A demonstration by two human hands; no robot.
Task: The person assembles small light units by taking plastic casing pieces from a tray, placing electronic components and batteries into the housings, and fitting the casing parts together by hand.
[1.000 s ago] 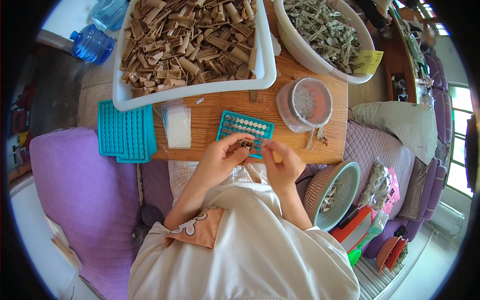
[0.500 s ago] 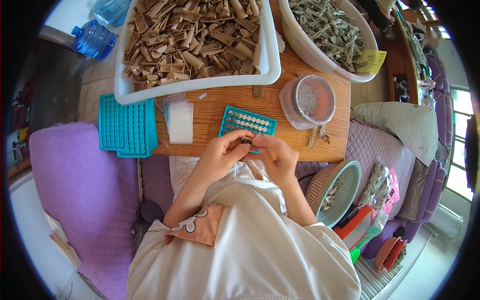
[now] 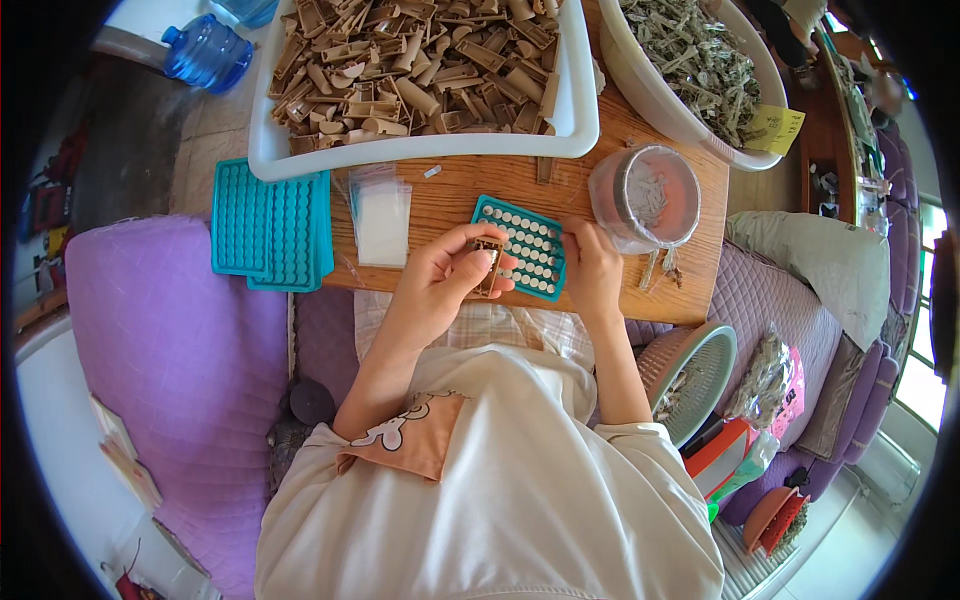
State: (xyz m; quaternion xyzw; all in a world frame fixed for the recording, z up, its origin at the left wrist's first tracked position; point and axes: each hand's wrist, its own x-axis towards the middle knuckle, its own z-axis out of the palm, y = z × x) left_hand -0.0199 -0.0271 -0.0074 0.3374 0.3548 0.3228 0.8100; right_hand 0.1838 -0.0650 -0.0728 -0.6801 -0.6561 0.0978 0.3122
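My left hand grips a small brown hollow case between thumb and fingers; a shiny, metallic-looking part shows in it. Just beyond lies a shallow teal tray holding rows of round white pieces, its near left portion partly behind my left hand. My right hand is at the tray's right side, fingers curled together over its far right corner. Whatever is between those fingertips is hidden.
A white bin of brown half-tube pieces stands at the back. Right of it are a tub of clear plastic pieces and a bag-lined bucket. Stacked teal trays, plastic bags and a basket surround me.
My hands were together over the tray and have separated. The left turned the brown case into clearer view; the right moved to the tray's right edge. The whole view shifted slightly.
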